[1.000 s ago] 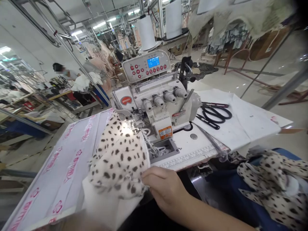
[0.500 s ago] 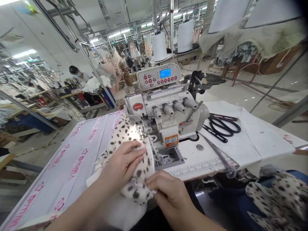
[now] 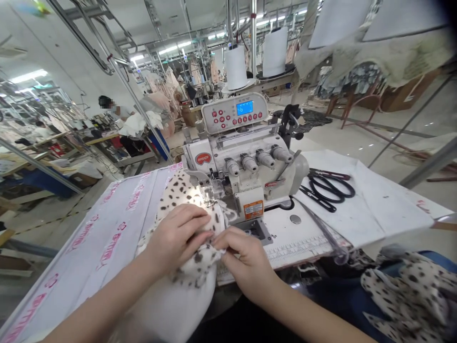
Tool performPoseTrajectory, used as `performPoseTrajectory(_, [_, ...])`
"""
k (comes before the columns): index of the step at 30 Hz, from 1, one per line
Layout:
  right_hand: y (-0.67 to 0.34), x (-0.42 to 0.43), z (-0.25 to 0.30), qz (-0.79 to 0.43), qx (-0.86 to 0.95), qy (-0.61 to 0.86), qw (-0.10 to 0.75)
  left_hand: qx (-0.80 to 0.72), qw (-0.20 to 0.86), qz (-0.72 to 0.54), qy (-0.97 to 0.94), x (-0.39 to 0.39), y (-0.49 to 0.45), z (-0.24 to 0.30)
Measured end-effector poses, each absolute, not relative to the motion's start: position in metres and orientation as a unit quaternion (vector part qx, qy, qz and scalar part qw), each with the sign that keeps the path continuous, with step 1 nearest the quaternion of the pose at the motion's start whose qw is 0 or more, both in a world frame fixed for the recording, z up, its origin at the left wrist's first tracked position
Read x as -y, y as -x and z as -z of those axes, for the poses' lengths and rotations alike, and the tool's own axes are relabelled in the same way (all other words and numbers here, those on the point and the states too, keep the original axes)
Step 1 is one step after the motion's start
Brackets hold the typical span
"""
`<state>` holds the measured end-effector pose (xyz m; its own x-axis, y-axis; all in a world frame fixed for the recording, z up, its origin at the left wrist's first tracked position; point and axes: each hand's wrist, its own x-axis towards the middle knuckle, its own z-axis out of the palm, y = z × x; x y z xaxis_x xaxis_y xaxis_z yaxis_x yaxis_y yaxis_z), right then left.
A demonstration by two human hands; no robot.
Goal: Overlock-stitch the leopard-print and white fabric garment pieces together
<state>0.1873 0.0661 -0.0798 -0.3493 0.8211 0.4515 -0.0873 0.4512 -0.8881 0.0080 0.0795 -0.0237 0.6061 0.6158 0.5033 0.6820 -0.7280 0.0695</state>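
A cream fabric with dark spots [image 3: 198,267] lies under the lit presser-foot area of a white overlock sewing machine [image 3: 246,159]. My left hand [image 3: 178,233] rests on the cloth just in front of the presser foot, fingers together and closed on a fold of it. My right hand [image 3: 246,259] pinches the fabric's right edge between thumb and fingers, close beside the left fingertips. White cloth [image 3: 178,309] hangs below the spotted part toward my lap. The needle itself is too small to make out.
Black scissors [image 3: 328,188] lie on the white sheet to the right. More spotted fabric [image 3: 410,286] is heaped at lower right. Thread cones [image 3: 235,69] stand behind the machine. A person [image 3: 119,109] sits at another station at far left.
My right hand has moved up and closer to the machine, bringing the fabric edge with it. My left hand has shifted slightly left, and the spotted fabric is more bunched between the hands.
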Motion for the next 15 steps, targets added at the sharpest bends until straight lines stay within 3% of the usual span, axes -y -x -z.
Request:
performPoseTrajectory(7, [-0.1892,-0.0661,0.0768,-0.468,0.667,0.259,0.519,0.405,0.045,0.292,0.865,-0.0711,-0.0118,0.0286])
performPoseTrajectory(12, [-0.1881,-0.0653,0.0794,-0.464,0.660,0.249,0.536,0.414,0.034,0.244,0.877,-0.0714,-0.0080,0.0237])
performPoseTrajectory(15, [-0.1866,-0.0627,0.0861,-0.431,0.660,0.253,0.561,0.415,0.084,0.200,0.884,-0.0683,-0.0134,0.0206])
